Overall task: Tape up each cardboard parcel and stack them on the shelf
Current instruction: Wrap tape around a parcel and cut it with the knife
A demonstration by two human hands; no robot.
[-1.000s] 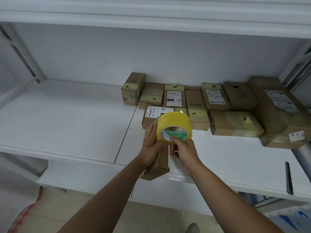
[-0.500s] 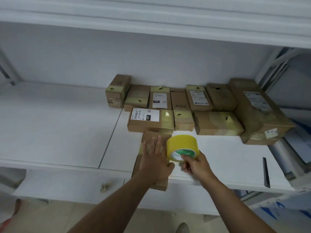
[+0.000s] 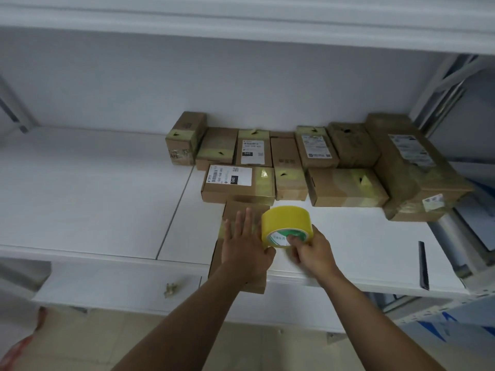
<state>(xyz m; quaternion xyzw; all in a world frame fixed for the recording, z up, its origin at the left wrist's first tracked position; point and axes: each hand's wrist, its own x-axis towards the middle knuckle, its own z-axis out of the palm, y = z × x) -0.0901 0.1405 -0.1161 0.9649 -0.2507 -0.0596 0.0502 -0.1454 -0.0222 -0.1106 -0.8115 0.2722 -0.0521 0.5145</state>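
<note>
Since a moment ago the parcel (image 3: 242, 236) has come down flat onto the shelf (image 3: 107, 210) edge, under the left hand's (image 3: 245, 247) flat, released fingers (image 3: 241, 223), while the right hand (image 3: 312, 250) beside them grips the tape roll (image 3: 285, 224), so stacking looks in hand and pushing it back to the taped boxes (image 3: 238, 184) comes next.

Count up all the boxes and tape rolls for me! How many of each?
Boxes: 11, with 10 set on the shelf (the first at) and 1 under the left hand at the shelf's front edge.
Tape rolls: 1, yellow, held by the right hand.
Total: 12.
</note>
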